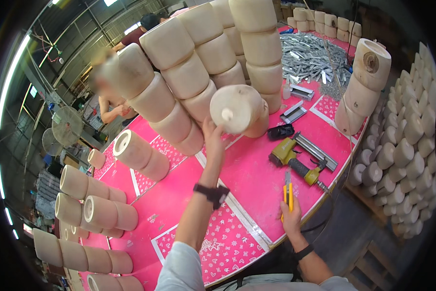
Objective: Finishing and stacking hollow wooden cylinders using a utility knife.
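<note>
The left hand (214, 137) touches a pale wooden cylinder (231, 107) over the pink counter (242, 165), perhaps steadying it; its fingers' grip is unclear. The right hand (291, 218) clasps a yellow utility knife (288, 194), likely ready for use.

I see white lamps (11, 72) glow on my left. My table (247, 169) is bright, the corners are black, and straight edges bend.
</note>
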A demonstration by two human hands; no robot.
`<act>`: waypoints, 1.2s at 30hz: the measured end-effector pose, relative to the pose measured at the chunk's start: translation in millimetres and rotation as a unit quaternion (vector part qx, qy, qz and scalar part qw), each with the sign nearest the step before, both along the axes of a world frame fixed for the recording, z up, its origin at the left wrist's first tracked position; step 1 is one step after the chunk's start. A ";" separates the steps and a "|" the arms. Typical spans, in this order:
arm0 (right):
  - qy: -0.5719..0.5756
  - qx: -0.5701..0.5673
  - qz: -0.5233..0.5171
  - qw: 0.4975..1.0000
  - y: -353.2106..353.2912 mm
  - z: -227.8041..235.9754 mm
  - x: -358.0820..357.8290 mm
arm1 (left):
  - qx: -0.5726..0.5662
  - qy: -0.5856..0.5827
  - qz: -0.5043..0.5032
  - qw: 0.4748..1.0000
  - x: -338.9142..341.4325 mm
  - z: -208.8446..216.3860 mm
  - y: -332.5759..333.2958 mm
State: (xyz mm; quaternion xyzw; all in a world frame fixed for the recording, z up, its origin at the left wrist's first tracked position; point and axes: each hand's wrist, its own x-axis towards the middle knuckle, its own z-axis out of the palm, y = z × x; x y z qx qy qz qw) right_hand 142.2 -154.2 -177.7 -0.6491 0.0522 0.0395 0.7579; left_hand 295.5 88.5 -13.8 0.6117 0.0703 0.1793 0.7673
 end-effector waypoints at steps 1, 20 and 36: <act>0.003 0.003 0.002 1.000 -0.8 5.2 3.4 | -0.057 -0.022 0.038 0.997 -19.1 -6.1 1.6; 0.057 0.035 0.044 0.997 16.2 19.5 -8.4 | 0.587 -0.077 0.090 0.801 -162.6 -65.5 0.5; -0.031 -0.059 0.059 0.996 5.1 -23.0 -19.6 | 0.521 0.199 -0.033 0.830 -462.4 -7.7 51.4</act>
